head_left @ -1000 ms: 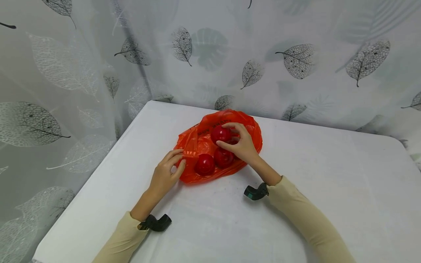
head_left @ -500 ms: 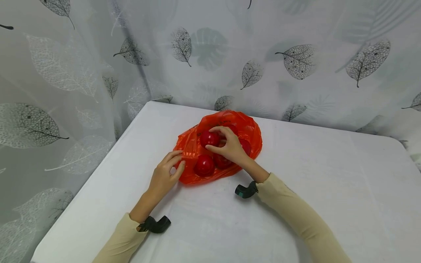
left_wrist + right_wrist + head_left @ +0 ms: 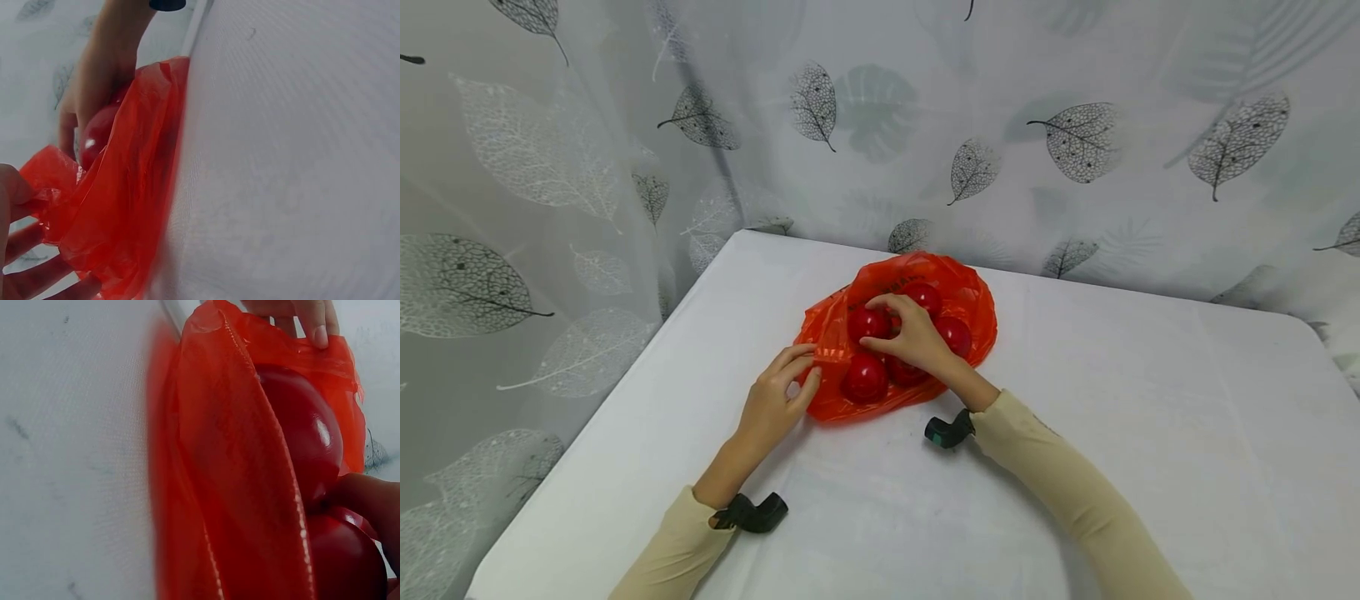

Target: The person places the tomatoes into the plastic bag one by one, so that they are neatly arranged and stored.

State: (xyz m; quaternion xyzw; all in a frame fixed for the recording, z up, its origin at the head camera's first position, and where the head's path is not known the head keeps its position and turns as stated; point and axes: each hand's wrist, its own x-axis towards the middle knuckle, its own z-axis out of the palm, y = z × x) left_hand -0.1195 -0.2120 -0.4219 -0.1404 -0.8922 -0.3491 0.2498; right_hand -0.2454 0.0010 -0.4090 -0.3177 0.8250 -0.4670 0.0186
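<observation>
A thin red plastic bag (image 3: 831, 403) lies spread with its mouth facing up, holding several shiny red balls. My left hand (image 3: 773, 406) pinches the bag's left edge; in the left wrist view the film (image 3: 125, 206) runs between thumb and fingers. Inside the bag, my right hand (image 3: 921, 340) holds one red ball (image 3: 867, 323) between thumb and fingers, at the left of the group. Just below it sits another ball (image 3: 865, 379). Two more, a right ball (image 3: 955, 335) and a back ball (image 3: 923, 297), lie beyond the hand. A further ball (image 3: 902, 372) is partly hidden under it.
The bag rests near the back edge of a white-covered table (image 3: 1120, 433). Behind and to the left hangs a pale curtain (image 3: 880, 167) with a leaf print. Each wrist carries a dark camera mount, the left mount (image 3: 756, 512) and the right mount (image 3: 949, 430).
My right hand has carried the held ball leftward and slightly down within the bag, uncovering the balls at the right and back. The left hand keeps its place at the bag's edge.
</observation>
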